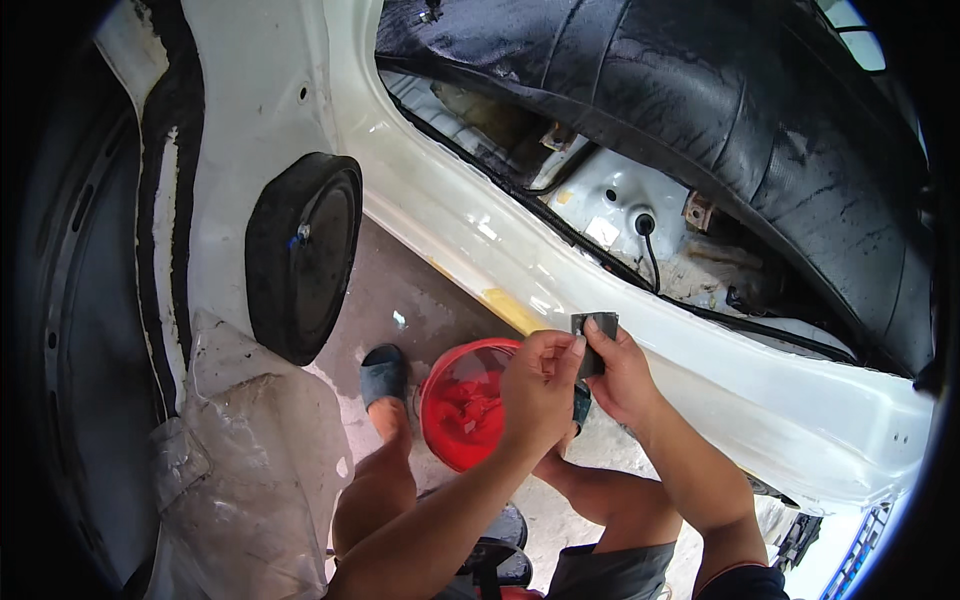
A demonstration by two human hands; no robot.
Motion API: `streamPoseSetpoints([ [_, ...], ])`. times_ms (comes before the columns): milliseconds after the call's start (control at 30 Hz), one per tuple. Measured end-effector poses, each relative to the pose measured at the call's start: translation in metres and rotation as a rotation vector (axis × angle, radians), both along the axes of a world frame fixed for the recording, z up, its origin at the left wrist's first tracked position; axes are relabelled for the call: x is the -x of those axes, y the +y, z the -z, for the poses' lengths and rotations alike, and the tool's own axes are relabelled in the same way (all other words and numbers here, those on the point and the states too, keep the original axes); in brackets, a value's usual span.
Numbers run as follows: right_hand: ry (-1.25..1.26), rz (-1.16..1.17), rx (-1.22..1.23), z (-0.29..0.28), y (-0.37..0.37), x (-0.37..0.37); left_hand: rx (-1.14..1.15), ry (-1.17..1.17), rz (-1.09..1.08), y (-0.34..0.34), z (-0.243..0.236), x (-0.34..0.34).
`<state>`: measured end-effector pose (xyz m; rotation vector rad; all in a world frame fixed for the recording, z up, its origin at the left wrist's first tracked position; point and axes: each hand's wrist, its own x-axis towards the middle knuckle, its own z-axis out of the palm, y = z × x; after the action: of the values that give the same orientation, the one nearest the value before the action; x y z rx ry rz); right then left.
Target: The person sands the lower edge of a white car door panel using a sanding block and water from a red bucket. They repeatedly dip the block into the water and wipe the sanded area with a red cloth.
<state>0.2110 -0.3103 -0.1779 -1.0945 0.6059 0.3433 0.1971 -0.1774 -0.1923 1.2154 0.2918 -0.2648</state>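
Both my hands meet in front of the white car sill [470, 225], around a small dark grey folded sheet that looks like sandpaper [592, 364]. My right hand [625, 378] grips it from the right, its thumb lying across the face. At the sheet's left edge, my left hand [540, 388] is closed in a pinch, thumb and fingers together on it. Below my left hand and partly behind it stands a red bucket [432, 440] with water and something red inside. A yellowish patch [512, 311] marks the sill just beyond my hands.
An open door panel with a round black speaker [305, 258] and loose clear plastic film [250, 480] rises on the left. Across the sill, a black seat or cover [690, 90] lies over the bare car floor [615, 190]. My sandalled foot [385, 375] is beside the bucket.
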Motion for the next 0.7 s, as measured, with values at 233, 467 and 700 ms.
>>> streamPoseSetpoints([
  [233,-0.086,-0.021,0.311,-0.011,0.013,-0.005,0.065,0.106,0.012,0.002,-0.001,-0.010],
  [467,-0.163,-0.001,0.759,-0.013,0.036,0.002,-0.113,-0.014,-0.056,0.003,-0.010,-0.008],
  [700,-0.020,0.007,0.030,-0.022,0.033,0.007,-0.028,-0.031,0.016,0.008,-0.016,-0.005],
])
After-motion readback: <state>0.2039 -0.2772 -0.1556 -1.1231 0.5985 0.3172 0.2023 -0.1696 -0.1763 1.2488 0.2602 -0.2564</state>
